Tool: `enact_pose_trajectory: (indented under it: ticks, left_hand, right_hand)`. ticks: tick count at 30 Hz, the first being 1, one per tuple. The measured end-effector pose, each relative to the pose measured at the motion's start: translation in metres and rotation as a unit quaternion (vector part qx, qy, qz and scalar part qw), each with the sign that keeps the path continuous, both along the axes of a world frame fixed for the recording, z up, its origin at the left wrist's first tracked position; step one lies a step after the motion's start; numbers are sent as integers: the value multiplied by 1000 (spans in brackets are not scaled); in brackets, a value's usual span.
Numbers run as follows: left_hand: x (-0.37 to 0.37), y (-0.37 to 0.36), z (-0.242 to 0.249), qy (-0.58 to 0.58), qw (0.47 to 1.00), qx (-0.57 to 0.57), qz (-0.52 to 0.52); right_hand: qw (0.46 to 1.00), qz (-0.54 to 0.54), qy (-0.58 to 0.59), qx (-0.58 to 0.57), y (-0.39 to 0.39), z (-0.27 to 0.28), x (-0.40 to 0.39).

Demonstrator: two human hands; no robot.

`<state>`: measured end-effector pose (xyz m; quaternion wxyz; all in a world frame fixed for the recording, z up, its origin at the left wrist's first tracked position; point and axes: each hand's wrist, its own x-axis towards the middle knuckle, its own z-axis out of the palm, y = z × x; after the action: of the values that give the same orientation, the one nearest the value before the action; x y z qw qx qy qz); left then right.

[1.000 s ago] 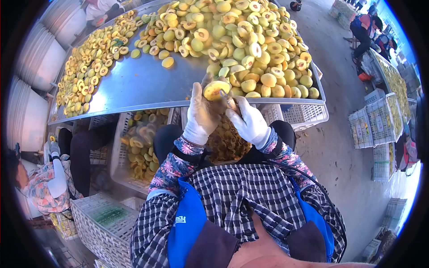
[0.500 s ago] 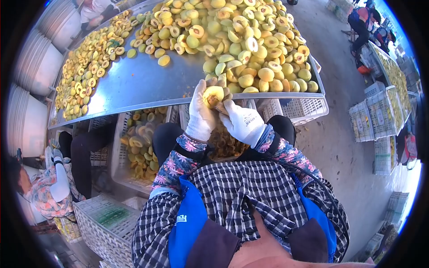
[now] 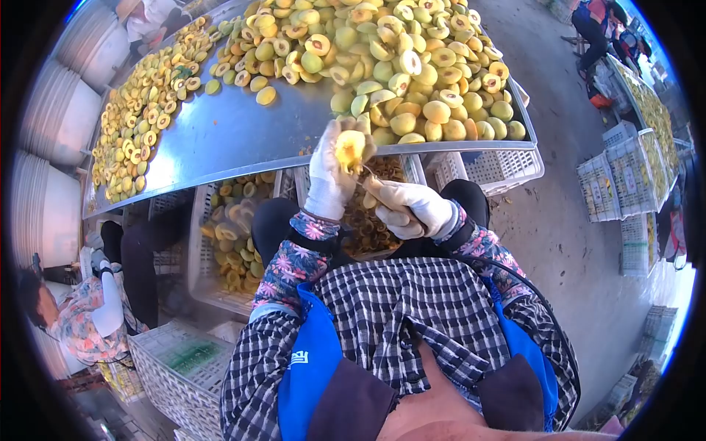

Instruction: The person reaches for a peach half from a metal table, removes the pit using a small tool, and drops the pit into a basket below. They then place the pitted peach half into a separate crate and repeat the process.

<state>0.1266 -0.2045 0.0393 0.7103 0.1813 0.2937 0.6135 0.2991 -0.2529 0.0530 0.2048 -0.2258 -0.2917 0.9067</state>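
Observation:
My left hand (image 3: 332, 165), in a white glove, is closed around a yellow peach half (image 3: 351, 149) just past the table's near edge. The cut side of the half faces up toward me, its flesh ragged at the lower edge. Lower and to the right, my right hand (image 3: 413, 207), gloved too, is wrapped round a small tool (image 3: 367, 170) with a thin metal tip. That tip points at the lower edge of the peach half. Most of the handle is hidden by my fingers. Many peach halves (image 3: 437, 112) are heaped on the metal table (image 3: 220, 140) ahead.
Under the table, a crate (image 3: 197, 272) holds peach halves, and brown scraps (image 3: 368, 228) lie below my hands. A white crate (image 3: 507, 170) stands under the right corner. Another person (image 3: 88, 312) sits at left beside a stacked crate (image 3: 176, 375). More people (image 3: 599, 33) are at far right.
My right hand has drawn back down and right from the peach half, baring the tool's metal tip. The left hand still holds the half, its lower edge now more ragged.

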Motion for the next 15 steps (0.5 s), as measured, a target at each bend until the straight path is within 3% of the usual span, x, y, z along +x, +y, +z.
enact_pose_trajectory:
  ticks: [1, 3, 4, 5, 6, 7, 8, 9, 10, 11, 12, 13, 15]
  left_hand:
    - [-5, 3, -5, -11, 999, -21, 42]
    - [-18, -3, 0, -15, 999, -22, 27]
    - [-26, -4, -2, 0, 1000, 1, 24]
    - [-34, -7, -4, 13, 999, 24, 19]
    - [-44, -12, -3, 75, 995, 34, 55]
    - [-63, -19, -3, 389, 892, 188, 131]
    - [-89, -26, -3, 648, 666, 315, 193]
    - [-120, -31, -1, 775, 535, 266, 203]
    - [-144, -38, 0, 801, 530, 192, 204]
    - [-158, -48, 13, 629, 730, 126, 237]
    - [-189, -48, -2, 474, 839, 45, 263]
    - [-237, -53, -33, 653, 718, 55, 235]
    - [-252, -76, -36, 913, 338, -87, 209]
  right_hand:
    - [999, 0, -17, 31, -3, -1, 2]
    - [995, 0, -70, 71, -1, -11, 11]
    - [951, -35, -198, 236, -2, -31, 13]
    - [862, -70, -316, 390, -2, -41, 17]
    - [830, -32, -389, 399, -2, -39, 23]
    - [828, -32, -390, 403, -2, -33, 27]
    - [858, -52, -368, 354, -5, -27, 32]
    - [886, -73, -343, 303, -6, -24, 37]
    - [867, -95, -349, 344, -3, -27, 46]
    - [839, -123, -359, 389, -3, -17, 51]
    - [803, -130, -377, 442, -1, -11, 56]
    - [763, -136, -392, 495, 1, -6, 60]
    - [833, -209, -324, 397, -4, 16, 61]
